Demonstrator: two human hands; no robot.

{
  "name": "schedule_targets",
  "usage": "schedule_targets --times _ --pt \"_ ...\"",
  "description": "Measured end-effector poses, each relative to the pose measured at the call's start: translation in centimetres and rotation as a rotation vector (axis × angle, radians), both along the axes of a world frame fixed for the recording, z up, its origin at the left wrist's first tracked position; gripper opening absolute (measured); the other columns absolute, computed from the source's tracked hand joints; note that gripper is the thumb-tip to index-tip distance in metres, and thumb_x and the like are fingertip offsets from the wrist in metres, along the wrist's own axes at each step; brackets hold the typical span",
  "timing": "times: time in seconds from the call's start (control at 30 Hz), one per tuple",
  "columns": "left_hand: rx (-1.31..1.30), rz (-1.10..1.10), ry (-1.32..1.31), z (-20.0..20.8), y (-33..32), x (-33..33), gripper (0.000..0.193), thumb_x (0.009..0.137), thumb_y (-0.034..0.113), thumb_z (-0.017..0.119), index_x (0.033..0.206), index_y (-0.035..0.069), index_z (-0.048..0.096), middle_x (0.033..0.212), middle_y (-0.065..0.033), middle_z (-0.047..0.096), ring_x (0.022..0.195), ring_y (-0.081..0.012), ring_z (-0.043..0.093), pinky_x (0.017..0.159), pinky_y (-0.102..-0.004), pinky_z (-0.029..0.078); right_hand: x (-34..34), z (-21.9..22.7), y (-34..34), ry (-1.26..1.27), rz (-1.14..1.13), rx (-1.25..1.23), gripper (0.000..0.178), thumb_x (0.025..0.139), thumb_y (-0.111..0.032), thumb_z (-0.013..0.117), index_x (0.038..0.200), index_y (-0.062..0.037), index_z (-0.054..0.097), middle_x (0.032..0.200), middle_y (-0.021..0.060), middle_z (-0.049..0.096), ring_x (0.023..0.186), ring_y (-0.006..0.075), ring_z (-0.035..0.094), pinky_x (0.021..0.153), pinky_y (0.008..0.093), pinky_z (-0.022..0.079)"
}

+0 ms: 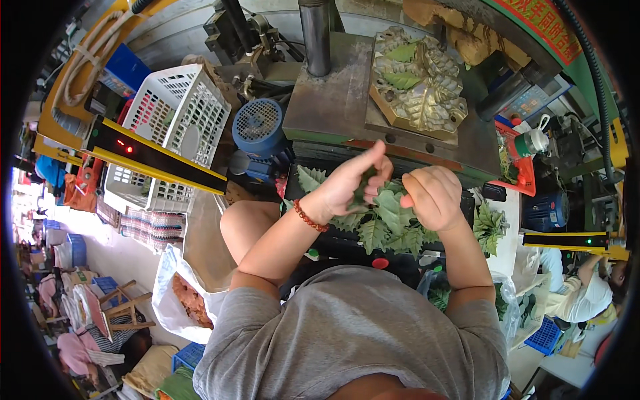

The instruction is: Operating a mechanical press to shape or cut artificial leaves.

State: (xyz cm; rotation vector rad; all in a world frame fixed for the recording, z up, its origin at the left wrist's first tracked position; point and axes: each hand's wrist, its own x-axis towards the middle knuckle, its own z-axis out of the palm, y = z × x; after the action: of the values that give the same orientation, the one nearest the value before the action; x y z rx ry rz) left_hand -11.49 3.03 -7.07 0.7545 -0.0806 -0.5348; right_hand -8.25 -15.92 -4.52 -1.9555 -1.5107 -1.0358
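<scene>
My right hand (435, 197) is closed, with its thumb and fingers pinched on a green artificial leaf (393, 212) with jagged edges. Close to its left is my left hand (360, 179), thumb stretched away from loosely bent fingers, and nothing is plainly gripped in it. A beaded bracelet (309, 217) circles the left wrist. Below both hands lie more green leaves (373, 235) on a dark surface in front of my body. Beyond the hands, a brass leaf-shaped mold (427, 100) rests on the press bed (327, 110), and green leaves (402, 80) lie on it.
Steel press columns (315, 40) rise behind the bed. A white basket (180, 110), blue motor (259, 127) and yellow-black sensor bar (160, 157) stand left; another bar (567, 240) stands right. A red tray (520, 160) holds a white-lidded container (532, 143). People work in the background.
</scene>
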Motion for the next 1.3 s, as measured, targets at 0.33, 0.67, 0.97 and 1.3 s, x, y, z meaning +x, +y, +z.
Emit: schedule_targets --times 0.33,0.67,0.97,1.3 --pt "0.446 0.194 -0.229 -0.7 0.1 0.4 0.009 0.089 0.005 0.058 0.096 0.005 0.065 0.064 -0.0011 0.054 0.047 -0.0062 0.04 0.043 -0.0163 0.028 -2.6 3.2 -0.4 -0.14 0.038 -0.11 0.023 0.088 -0.024 0.06 0.085 -0.001 0.062 0.09 0.0127 0.064 0.077 0.0252 0.06 0.069 0.0371 0.051" --pt "0.775 0.47 -0.633 2.2 0.1 0.6 0.013 0.09 0.015 0.059 0.082 0.004 0.058 0.068 -0.0028 0.055 0.059 -0.0119 0.048 0.055 -0.0242 0.04 1.3 1.8 0.2 0.703 -0.197 0.173 0.015 0.088 -0.011 0.056 0.076 -0.0016 0.055 0.077 0.0066 0.055 0.067 0.0242 0.049 0.064 0.0328 0.042" --pt "0.791 0.536 -0.37 1.1 2.0 0.9 0.023 0.092 0.021 0.059 0.077 0.004 0.054 0.064 -0.0002 0.049 0.058 -0.0101 0.044 0.055 -0.0234 0.038 12.4 3.6 -2.4 0.675 -0.262 0.239 0.02 0.088 -0.017 0.056 0.075 -0.0019 0.056 0.083 0.0057 0.055 0.072 0.0178 0.048 0.068 0.0282 0.04" --pt "0.857 0.538 -0.532 0.6 2.3 2.3 0.025 0.091 0.023 0.06 0.074 0.006 0.052 0.064 0.0009 0.047 0.057 -0.0091 0.042 0.055 -0.0211 0.037 10.5 5.3 0.8 1.067 0.129 -0.199 0.009 0.087 -0.013 0.061 0.083 -0.005 0.061 0.071 -0.0004 0.055 0.064 0.0105 0.047 0.058 0.0232 0.038"
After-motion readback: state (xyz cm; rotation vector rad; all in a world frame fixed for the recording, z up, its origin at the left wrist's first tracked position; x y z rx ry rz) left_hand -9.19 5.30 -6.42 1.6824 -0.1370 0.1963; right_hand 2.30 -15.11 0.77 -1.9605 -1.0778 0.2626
